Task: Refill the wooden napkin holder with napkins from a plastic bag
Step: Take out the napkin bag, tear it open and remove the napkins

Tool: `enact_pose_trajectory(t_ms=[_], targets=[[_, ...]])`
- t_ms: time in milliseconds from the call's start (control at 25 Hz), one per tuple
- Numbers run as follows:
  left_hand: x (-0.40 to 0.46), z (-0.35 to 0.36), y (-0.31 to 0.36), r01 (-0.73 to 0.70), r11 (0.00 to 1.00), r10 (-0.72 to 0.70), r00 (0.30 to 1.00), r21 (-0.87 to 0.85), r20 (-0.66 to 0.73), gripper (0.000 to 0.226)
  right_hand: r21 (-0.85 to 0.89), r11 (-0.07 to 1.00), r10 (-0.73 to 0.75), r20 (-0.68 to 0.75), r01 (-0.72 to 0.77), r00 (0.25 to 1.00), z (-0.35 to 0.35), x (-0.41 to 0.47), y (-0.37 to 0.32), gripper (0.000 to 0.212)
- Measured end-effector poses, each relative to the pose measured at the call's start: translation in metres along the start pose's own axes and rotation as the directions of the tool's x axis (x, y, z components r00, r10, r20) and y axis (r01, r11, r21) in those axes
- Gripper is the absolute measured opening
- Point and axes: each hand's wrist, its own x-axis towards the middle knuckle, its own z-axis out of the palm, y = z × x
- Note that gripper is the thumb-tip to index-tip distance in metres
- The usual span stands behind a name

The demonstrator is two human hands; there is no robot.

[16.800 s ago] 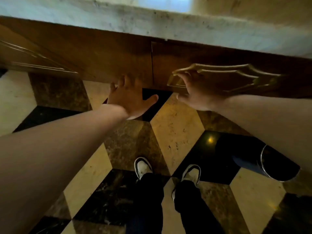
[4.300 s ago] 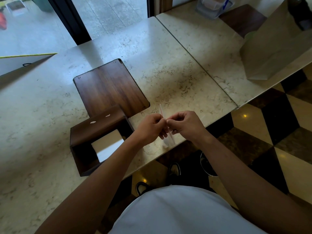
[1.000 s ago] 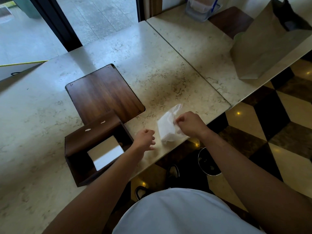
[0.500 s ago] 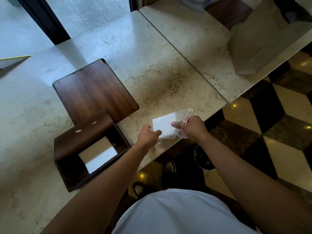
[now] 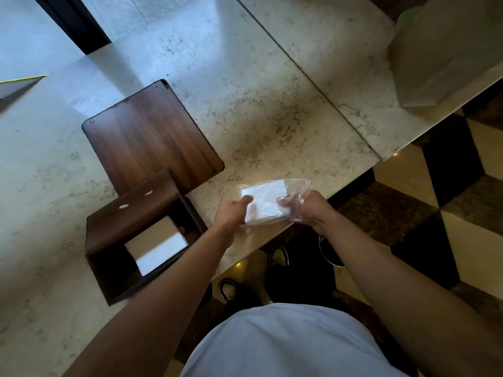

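1. While both hands meet over the near edge of the marble counter (image 5: 245,77), the left hand (image 5: 231,217) grips the left end of the napkin stack (image 5: 262,204), thumb on top, fingers curled underneath.
2. The right hand (image 5: 310,206) is closed on the clear plastic bag (image 5: 295,191) at the stack's right end; thumb lies on top of the film, fingers bunch it below.
3. Stack is white, flat, still partly inside the bag; loose film sticks out past its far right corner. Whether the left hand touches film or bare napkin, I cannot tell.
4. Wooden napkin holder (image 5: 136,213) sits on the counter to the left of the hands, just beside the left forearm, open side up. A low pile of white napkins (image 5: 156,246) lies inside, well below the rim.
5. Dark wooden board (image 5: 152,137) lies flat beyond the holder, its near edge touching or tucked behind it.
6. Brown paper bag (image 5: 441,55) stands far right on the adjoining slab, well apart from the hands.
7. Below the counter edge: chequered floor (image 5: 449,213) and the person's shoes (image 5: 279,255).
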Motion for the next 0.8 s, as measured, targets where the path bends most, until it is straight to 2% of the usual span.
enact_pose_trajectory(t_ms=[160, 280, 400, 480, 640, 800], targets=[[-0.005, -0.004, 0.005, 0.03, 0.957, -0.026, 1.0, -0.289, 0.016, 0.031, 0.227, 0.974, -0.047, 0.171, 0.008, 0.984, -0.004, -0.007, -0.001, 0.014], [-0.011, -0.009, 0.01, 0.025, 0.914, 0.02, 0.994, -0.404, 0.107, 0.047, 0.307, 0.952, -0.096, 0.266, 0.01, 0.959, -0.003, -0.014, -0.004, 0.011], [-0.02, -0.015, 0.014, -0.045, 0.924, 0.085, 0.992, -0.38, 0.09, 0.057, 0.42, 0.908, -0.155, 0.354, -0.009, 0.922, 0.005, -0.02, -0.011, 0.003], [-0.027, -0.021, 0.015, -0.101, 0.94, 0.126, 0.99, -0.325, 0.059, 0.06, 0.427, 0.904, -0.173, 0.361, 0.003, 0.916, 0.012, -0.025, -0.014, 0.015], [-0.036, -0.035, 0.008, -0.188, 0.963, 0.196, 0.98, -0.194, 0.025, 0.065, 0.373, 0.928, -0.158, 0.339, 0.022, 0.927, 0.021, -0.03, -0.016, 0.012], [-0.041, -0.05, 0.0, -0.258, 0.949, 0.262, 0.965, -0.184, -0.001, 0.074, 0.231, 0.968, -0.178, 0.38, 0.093, 0.908, 0.035, -0.036, -0.02, 0.032]])
